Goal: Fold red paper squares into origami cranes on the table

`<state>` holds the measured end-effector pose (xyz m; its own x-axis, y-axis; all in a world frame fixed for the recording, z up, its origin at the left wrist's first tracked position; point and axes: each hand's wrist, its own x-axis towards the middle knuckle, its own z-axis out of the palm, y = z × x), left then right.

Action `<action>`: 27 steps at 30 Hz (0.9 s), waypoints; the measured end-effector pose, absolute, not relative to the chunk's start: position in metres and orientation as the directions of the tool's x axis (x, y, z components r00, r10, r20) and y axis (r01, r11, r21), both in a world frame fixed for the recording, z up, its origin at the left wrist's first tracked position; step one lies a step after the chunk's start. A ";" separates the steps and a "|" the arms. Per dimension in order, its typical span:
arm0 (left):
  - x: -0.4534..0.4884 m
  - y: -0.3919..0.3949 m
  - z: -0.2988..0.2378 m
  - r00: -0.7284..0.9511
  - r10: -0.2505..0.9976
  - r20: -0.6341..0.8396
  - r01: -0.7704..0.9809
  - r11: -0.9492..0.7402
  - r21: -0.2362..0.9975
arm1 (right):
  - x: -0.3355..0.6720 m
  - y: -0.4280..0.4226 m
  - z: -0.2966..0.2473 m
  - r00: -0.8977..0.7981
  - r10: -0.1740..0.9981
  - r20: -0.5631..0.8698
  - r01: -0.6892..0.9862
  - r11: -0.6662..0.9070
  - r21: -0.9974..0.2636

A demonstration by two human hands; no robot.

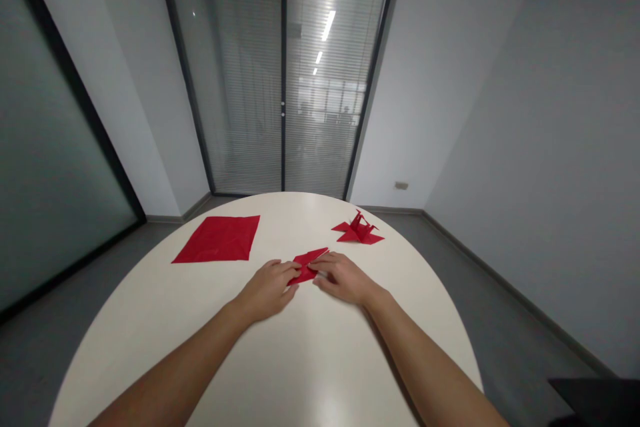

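Note:
A small folded piece of red paper (pixel 309 261) lies on the round white table (pixel 280 360), between my two hands. My left hand (pixel 267 288) rests on its left end, fingers curled and pressing the paper down. My right hand (pixel 343 277) lies on its right side, fingers pressed flat along a fold. Part of the paper is hidden beneath my fingers.
A flat square sheet of red paper (pixel 219 239) lies at the table's far left. A finished folded red paper figure (pixel 359 230) stands at the far right. Beyond the table are grey floor, white walls and a glass door with blinds (pixel 283 73).

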<state>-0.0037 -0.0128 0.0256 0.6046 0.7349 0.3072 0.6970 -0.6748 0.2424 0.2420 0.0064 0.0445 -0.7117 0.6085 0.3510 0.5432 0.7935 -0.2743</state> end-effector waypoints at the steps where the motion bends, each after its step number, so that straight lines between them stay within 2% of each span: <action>1: -0.003 -0.012 0.025 0.589 0.740 0.324 0.704 -0.667 0.244 | 0.242 0.007 0.044 -0.710 0.607 0.358 0.540 0.795 -0.277; 12: -0.006 -0.004 0.018 0.541 0.764 0.353 0.696 -0.642 0.322 | 0.241 0.010 0.040 -0.707 0.592 0.387 0.516 0.806 -0.290; 17: -0.006 -0.003 0.022 0.479 0.813 0.331 0.706 -0.581 0.405 | 0.239 0.010 0.042 -0.688 0.594 0.416 0.521 0.804 -0.285; 27: -0.007 -0.002 0.016 0.445 0.819 0.363 0.666 -0.574 0.477 | 0.239 0.011 0.041 -0.703 0.584 0.406 0.541 0.809 -0.229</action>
